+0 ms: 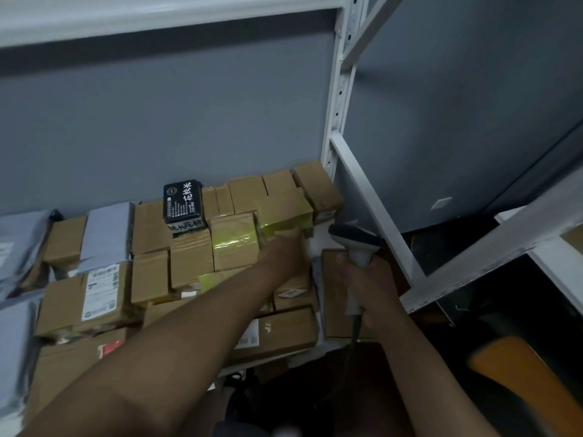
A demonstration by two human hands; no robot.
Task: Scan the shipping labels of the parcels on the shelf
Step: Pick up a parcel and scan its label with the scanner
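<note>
low in the middle of the frame, a white shelf crammed with parcels, mostly brown cardboard boxes packed edge to edge, some wrapped in yellow tape. left hand reaching in from lower left, stretched over the boxes to the yellow-taped ones near the centre, fingertips blurred and partly hidden against the cardboard, so cannot tell whether spread or curled, nor whether gripping anything. right hand just right of centre, fingers wrapped tight round the grip of a grey handheld scanner, head of it tipped toward the right end of the row, cable trailing down toward the bottom edge. a printed shipping label facing up on a box at centre left, well apart from both hands. black box with white lettering standing at the back of the stack, against the grey wall. grey plastic mailers heaped at the far left edge. white upright post with punched holes rising at upper right. something orange, blurred, at lower right.
</note>
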